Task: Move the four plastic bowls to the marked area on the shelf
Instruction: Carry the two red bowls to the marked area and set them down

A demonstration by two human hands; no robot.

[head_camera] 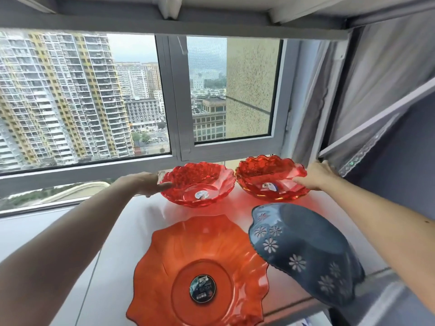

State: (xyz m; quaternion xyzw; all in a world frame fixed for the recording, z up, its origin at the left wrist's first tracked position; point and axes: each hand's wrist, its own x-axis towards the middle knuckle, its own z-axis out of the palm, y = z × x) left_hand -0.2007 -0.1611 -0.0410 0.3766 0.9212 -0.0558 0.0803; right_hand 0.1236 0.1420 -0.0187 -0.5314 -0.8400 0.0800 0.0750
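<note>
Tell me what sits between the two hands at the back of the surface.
In the head view, two red bowls, left and right, sit side by side between the left hand and right hand, each hand at a bowl's outer rim.

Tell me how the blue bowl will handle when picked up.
The blue bowl is tilted, leaning toward the orange bowl, so it may rock or slide once nudged. Its cut-out flower walls suggest thin plastic, probably light and slightly flexible. The smooth, glossy-looking surface could be slippery; gripping the rim seems safest.
</note>
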